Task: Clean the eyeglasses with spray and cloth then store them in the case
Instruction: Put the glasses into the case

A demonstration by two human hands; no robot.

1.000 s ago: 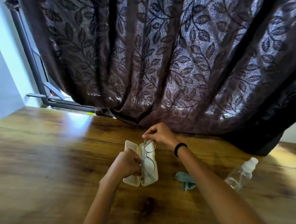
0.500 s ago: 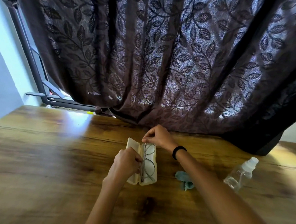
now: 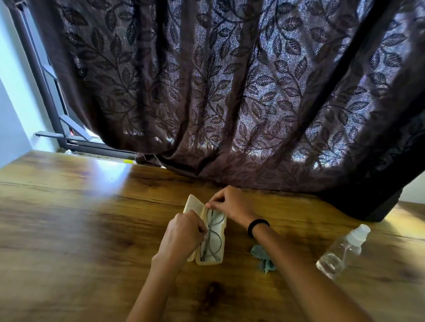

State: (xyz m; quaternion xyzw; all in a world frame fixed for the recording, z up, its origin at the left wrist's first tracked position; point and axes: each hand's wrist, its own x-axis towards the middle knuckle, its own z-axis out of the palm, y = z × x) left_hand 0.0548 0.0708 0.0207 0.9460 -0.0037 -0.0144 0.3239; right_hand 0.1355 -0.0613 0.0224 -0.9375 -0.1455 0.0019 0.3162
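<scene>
A cream eyeglass case [image 3: 220, 256] lies open on the wooden table [image 3: 80, 227]. The thin-framed round eyeglasses [image 3: 212, 237] lie folded inside its right half. My left hand [image 3: 183, 233] pinches the frame at its middle, over the case's left half. My right hand [image 3: 231, 203] pinches the far end of the frame at the case's top. A crumpled teal cloth [image 3: 263, 258] lies just right of the case, partly under my right forearm. A clear spray bottle [image 3: 342, 251] with a white cap lies tilted farther right.
A dark leaf-patterned curtain [image 3: 222, 87] hangs over the table's far edge, its hem resting on the wood behind the case. A window frame [image 3: 60, 128] and a pale wall stand at the far left.
The eyeglasses have gone down from standing on edge to lying flat in the case. Both hands have lowered with them and kept their pinch.
</scene>
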